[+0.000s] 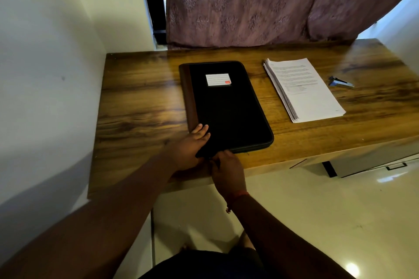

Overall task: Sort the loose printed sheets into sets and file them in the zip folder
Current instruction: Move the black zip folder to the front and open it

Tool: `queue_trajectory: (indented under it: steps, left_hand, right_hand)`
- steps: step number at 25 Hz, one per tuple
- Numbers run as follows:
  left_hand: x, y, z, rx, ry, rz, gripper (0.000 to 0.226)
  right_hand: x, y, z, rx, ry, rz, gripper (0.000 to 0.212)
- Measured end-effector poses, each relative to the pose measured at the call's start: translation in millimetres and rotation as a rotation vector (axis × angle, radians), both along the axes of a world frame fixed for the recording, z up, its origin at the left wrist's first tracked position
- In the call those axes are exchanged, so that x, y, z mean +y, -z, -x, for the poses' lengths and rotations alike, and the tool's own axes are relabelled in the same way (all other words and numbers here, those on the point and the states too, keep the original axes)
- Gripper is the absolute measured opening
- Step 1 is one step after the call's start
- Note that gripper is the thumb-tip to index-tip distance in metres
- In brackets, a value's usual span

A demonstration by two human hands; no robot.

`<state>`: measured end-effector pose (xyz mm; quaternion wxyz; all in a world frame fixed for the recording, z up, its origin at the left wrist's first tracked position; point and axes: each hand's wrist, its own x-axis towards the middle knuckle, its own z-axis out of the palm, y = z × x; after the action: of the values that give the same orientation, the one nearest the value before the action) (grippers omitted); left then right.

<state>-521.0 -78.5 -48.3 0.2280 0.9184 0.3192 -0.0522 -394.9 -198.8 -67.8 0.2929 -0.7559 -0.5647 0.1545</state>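
Zip folder (226, 106): closed, long axis running away from you.
Left hand (192, 145) presses its near corner flat; right hand (226, 170) pinches at the near edge there, seemingly the zip pull.

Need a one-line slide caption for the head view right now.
Both hands, left hand and right hand, work the closed zip folder's near corner; paper stack and stapler wait aside.

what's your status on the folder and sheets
Left hand flat on black fabric zip folder, right hand pinching at its near corner. Folder looks closed. White printed sheet stack untouched beside it. Nothing in the way.
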Motion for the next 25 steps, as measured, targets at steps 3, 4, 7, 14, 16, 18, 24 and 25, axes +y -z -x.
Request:
queue_trajectory:
  steps: [3,4,7,14,16,18,24,25]
  left_hand:
    - [0.7,0.6,0.0,0.012,0.003,-0.003,0.077]
    - [1.3,0.7,0.3,0.011,0.000,0.003,0.078]
    - [1.8,0.9,0.0,0.012,0.001,0.013,0.080]
    - [4.4,11.3,1.7,-0.014,-0.010,0.007,0.079]
    - [2.6,15.3,3.7,-0.050,-0.014,-0.015,0.080]
    - [-4.3,17.6,7.4,-0.126,-0.057,0.010,0.081]
    - [-22.2,13.6,-0.9,-0.450,-0.666,0.251,0.073]
    - [-19.7,11.6,-7.6,-0.468,-0.756,0.287,0.071]
  right_hand:
    - [1.3,4.4,4.4,-0.007,-0.037,0.008,0.012]
    - [0.9,5.9,1.6,0.022,-0.022,0.010,0.011]
    - [0.1,10.2,-8.3,0.064,0.044,0.018,0.004]
    - [1.7,7.3,-8.9,0.047,-0.086,0.059,0.007]
    - [-0.4,3.7,-18.2,0.061,-0.151,0.076,0.010]
    - [-3.7,-1.4,-31.4,0.084,-0.133,0.067,0.010]
    - [1.7,-7.9,-134.2,0.205,0.418,-0.016,0.020]
    - [10.6,-10.5,-149.9,0.211,0.447,0.033,0.025]
